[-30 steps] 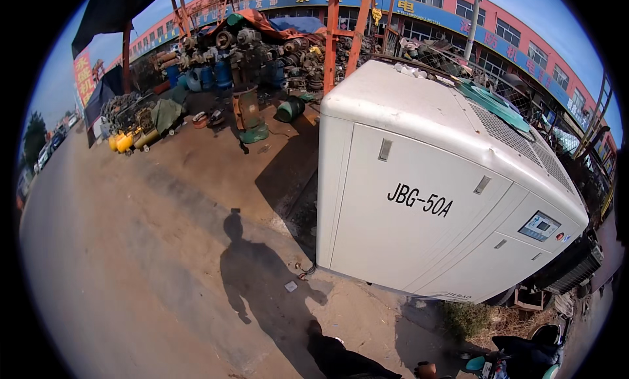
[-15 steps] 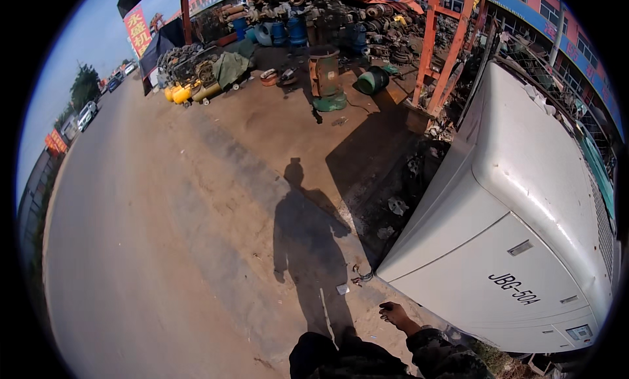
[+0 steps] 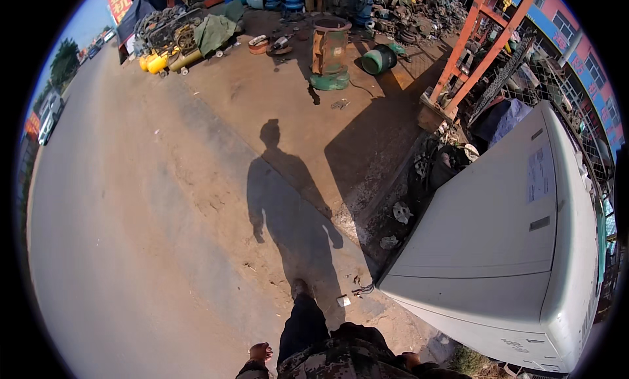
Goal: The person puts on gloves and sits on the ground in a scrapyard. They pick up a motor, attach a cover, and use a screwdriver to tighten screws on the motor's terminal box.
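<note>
My left hand (image 3: 261, 352) hangs at my left side near the lower edge, its fingers curled in and nothing visible in them. It touches nothing and is closest to my dark trouser leg. At my right side, my right hand (image 3: 411, 360) shows only in part beside my camouflage jacket (image 3: 344, 359), its fingers hidden. A large white machine cabinet (image 3: 485, 248) stands on the right, apart from that hand. One shoe (image 3: 299, 287) of mine is forward on the dusty ground.
Ahead stand a rusty green-based cylinder (image 3: 329, 54) and a tipped green drum (image 3: 379, 59). An orange steel frame (image 3: 468, 51) rises beyond the cabinet. Yellow tanks (image 3: 157, 63) and machine parts lie at far left. A road (image 3: 85, 215) with a white car (image 3: 50, 117) runs along the left.
I have moved forward and one leg now swings ahead. My left hand has come into view; my right hand has dropped back to my side. The cabinet appears turned and closer.
</note>
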A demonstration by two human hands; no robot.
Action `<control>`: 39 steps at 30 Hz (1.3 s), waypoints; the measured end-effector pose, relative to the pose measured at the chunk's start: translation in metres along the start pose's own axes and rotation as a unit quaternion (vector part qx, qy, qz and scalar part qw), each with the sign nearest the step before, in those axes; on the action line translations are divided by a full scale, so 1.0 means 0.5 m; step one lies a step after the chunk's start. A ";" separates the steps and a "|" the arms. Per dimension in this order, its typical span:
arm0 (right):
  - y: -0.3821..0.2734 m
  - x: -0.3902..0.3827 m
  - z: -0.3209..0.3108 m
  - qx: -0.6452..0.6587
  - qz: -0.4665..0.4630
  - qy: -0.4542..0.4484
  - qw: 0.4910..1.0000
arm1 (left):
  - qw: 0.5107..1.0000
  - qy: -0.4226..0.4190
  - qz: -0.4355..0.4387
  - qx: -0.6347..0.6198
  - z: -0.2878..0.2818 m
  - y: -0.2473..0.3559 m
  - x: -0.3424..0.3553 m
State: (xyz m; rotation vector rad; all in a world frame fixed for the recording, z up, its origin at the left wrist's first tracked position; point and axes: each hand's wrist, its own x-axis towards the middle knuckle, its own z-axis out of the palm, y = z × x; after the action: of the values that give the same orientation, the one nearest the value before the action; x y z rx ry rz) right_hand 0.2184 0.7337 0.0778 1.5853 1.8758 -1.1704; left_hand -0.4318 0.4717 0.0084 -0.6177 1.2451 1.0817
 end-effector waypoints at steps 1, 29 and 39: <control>0.045 -0.048 -0.003 -0.111 -0.006 0.028 0.993 | 0.980 0.132 0.089 0.116 0.145 0.092 0.013; -0.854 1.069 -0.820 0.682 0.067 -0.063 0.726 | 0.952 0.208 0.119 0.190 0.552 0.921 0.112; -1.039 1.270 -1.294 0.545 0.003 0.154 0.824 | 0.969 0.168 0.079 0.164 0.996 1.317 0.369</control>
State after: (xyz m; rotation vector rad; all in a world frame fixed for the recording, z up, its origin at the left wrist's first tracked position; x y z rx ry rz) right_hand -0.3112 1.6327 0.1267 2.4310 1.3360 -2.3386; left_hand -0.8126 1.2240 0.0756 -0.4638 1.7507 0.8929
